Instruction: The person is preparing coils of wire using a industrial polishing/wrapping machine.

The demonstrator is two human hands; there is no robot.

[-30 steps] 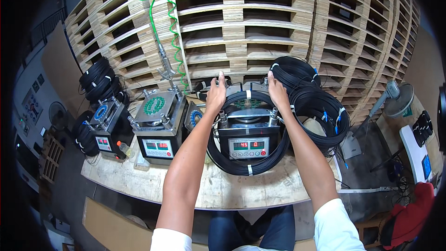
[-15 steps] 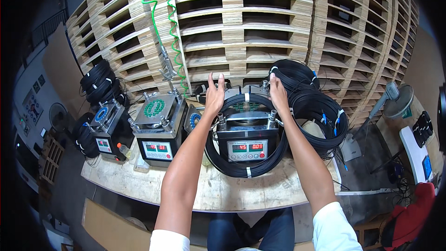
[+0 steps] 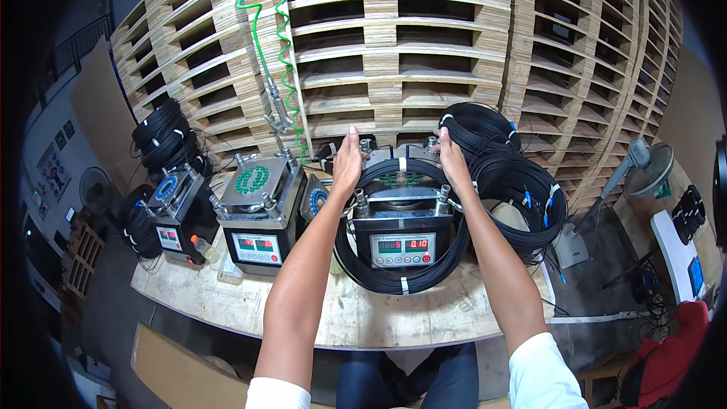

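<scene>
Your left hand [image 3: 349,168] and right hand [image 3: 452,160] reach to the far corners of the machine [image 3: 404,224] with fingers pointing up. You don't have them clenched, but whether they grip the corner fittings or only rest near them, I cannot tell.

Between and below your fingers, the coil [image 3: 435,279] encircles the machine: its far side crosses just behind the green ring [image 3: 398,179] on top, and its near side hangs under the panel [image 3: 403,248]. So the coil is already in place around the machine and the panel is lit; neither hand is clear of the far corners yet, and whether the corners are fastened doesn't show.

Right of your right fingers sit more coils [image 3: 517,167]. Left of your left fingers stand a second machine [image 3: 256,216] and a smaller one [image 3: 176,208], both lit, with a bottle [image 3: 201,245] between them. Nearer you than your fingers is bare counter [image 3: 356,320]; beyond them, stacked pallets [image 3: 439,65] and green hoses [image 3: 283,38].
</scene>
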